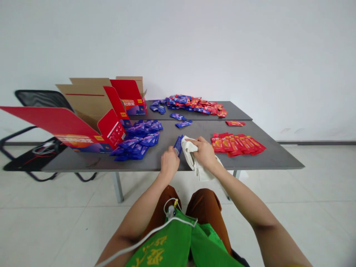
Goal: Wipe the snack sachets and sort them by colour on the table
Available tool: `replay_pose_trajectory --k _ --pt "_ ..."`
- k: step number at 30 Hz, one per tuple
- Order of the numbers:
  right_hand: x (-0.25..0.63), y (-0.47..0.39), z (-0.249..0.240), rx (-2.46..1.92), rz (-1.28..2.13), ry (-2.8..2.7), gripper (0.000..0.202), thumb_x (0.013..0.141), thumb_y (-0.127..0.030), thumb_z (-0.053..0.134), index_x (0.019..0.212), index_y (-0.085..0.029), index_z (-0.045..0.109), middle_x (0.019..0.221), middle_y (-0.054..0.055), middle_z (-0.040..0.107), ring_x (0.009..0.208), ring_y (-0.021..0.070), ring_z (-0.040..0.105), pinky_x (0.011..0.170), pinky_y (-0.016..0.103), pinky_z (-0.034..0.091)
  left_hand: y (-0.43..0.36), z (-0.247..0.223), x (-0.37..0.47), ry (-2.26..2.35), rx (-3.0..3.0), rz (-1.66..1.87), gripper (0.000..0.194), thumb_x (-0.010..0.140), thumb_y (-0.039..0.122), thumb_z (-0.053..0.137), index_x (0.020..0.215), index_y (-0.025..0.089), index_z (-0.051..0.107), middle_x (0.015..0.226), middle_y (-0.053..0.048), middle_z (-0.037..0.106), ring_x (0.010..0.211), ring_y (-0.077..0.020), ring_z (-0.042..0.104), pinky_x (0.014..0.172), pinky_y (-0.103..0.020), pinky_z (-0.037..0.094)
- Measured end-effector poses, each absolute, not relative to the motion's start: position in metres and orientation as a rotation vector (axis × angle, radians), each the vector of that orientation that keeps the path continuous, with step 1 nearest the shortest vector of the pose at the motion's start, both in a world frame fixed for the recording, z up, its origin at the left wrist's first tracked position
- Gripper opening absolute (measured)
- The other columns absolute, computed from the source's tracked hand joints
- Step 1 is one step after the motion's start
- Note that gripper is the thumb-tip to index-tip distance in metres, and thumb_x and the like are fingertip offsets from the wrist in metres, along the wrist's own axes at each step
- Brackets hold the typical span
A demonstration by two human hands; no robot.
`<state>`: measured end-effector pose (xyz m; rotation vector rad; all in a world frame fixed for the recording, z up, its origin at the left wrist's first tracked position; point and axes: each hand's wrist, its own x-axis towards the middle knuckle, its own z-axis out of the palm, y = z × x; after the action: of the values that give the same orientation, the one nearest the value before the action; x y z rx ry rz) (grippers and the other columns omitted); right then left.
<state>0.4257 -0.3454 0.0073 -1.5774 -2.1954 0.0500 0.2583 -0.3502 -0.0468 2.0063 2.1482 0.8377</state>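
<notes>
Near the table's front edge, my left hand (pixel 170 162) is closed on the lower end of a blue sachet (pixel 178 145). Just to its right, my right hand (pixel 205 152) grips a white cloth (pixel 190 148), which touches the sachet's right side and hangs over the edge. Piles of blue sachets (pixel 136 146) lie left of my hands. Overlapping red sachets (pixel 236 144) are spread to the right. Two loose blue sachets (pixel 183 124) rest farther back.
Open red cartons (pixel 86 135) stand at the table's left. A mixed heap of red and blue sachets (pixel 194 104) lies at the back, with a single red sachet (pixel 235 123) right of it. A black chair (pixel 36 148) is at the far left.
</notes>
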Motion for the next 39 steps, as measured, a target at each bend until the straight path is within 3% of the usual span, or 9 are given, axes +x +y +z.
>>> replay_pose_trajectory --k 5,9,13,18,24,33,39 --pt "0.396 -0.348 -0.017 -1.409 0.104 -2.448 0.048 0.092 -0.034 0.045 0.139 -0.039 0.044 0.119 0.003 0.055 0.094 0.0160 0.059 0.080 0.023 0.044 -0.319 -0.059 0.229 1.772 1.736 0.895 0.017 0.080 0.019 0.051 0.084 0.012 0.066 0.076 -0.010 0.070 0.072 -0.0188 0.065 0.062 -0.024 0.044" --pt "0.384 -0.331 -0.027 -1.560 0.083 -2.500 0.044 0.094 -0.043 0.038 0.137 -0.040 0.047 0.123 0.004 0.052 0.092 0.0176 0.060 0.079 0.027 0.046 -0.311 -0.070 0.223 1.595 1.448 0.898 0.019 0.083 0.018 0.043 0.082 0.014 0.061 0.055 -0.002 0.063 0.045 -0.0125 0.058 0.046 -0.020 0.040" --pt "0.392 -0.303 -0.023 -1.883 0.046 -2.393 0.039 0.094 -0.036 0.036 0.126 -0.037 0.058 0.118 0.007 0.055 0.093 0.0211 0.062 0.078 0.031 0.047 -0.313 -0.070 0.229 1.607 1.404 0.826 0.018 0.088 0.018 0.037 0.081 0.015 0.054 0.045 0.001 0.056 0.034 -0.0105 0.051 0.038 -0.017 0.033" --pt "0.396 -0.301 -0.019 -1.906 0.023 -2.397 0.035 0.090 -0.030 0.042 0.117 -0.032 0.064 0.115 0.009 0.058 0.093 0.0236 0.064 0.077 0.033 0.049 -0.314 -0.071 0.229 1.561 1.339 0.871 0.024 0.092 0.025 0.032 0.080 0.017 0.051 0.044 0.001 0.056 0.033 -0.0110 0.052 0.037 -0.017 0.034" --pt "0.382 -0.330 -0.025 -1.492 0.076 -2.608 0.042 0.089 -0.043 0.044 0.129 -0.037 0.054 0.121 0.005 0.056 0.097 0.0220 0.061 0.083 0.033 0.047 -0.313 -0.082 0.222 1.487 1.440 0.966 0.021 0.088 0.026 0.038 0.077 0.017 0.053 0.050 0.001 0.058 0.039 -0.0131 0.058 0.039 -0.019 0.041" --pt "0.388 -0.291 -0.024 -1.946 0.037 -2.334 0.036 0.091 -0.044 0.040 0.116 -0.031 0.063 0.114 0.009 0.058 0.096 0.0237 0.063 0.080 0.034 0.048 -0.314 -0.071 0.230 1.463 1.286 0.862 0.020 0.094 0.020 0.029 0.088 0.016 0.048 0.053 0.002 0.058 0.038 -0.0112 0.058 0.039 -0.017 0.041" --pt "0.385 -0.304 -0.014 -1.765 -0.052 -2.508 0.037 0.091 -0.031 0.044 0.124 -0.031 0.059 0.114 0.009 0.059 0.095 0.0238 0.063 0.080 0.033 0.047 -0.321 -0.057 0.228 1.407 1.121 0.868 0.023 0.095 0.020 0.027 0.084 0.015 0.047 0.047 0.000 0.057 0.045 -0.0161 0.064 0.047 -0.024 0.051"
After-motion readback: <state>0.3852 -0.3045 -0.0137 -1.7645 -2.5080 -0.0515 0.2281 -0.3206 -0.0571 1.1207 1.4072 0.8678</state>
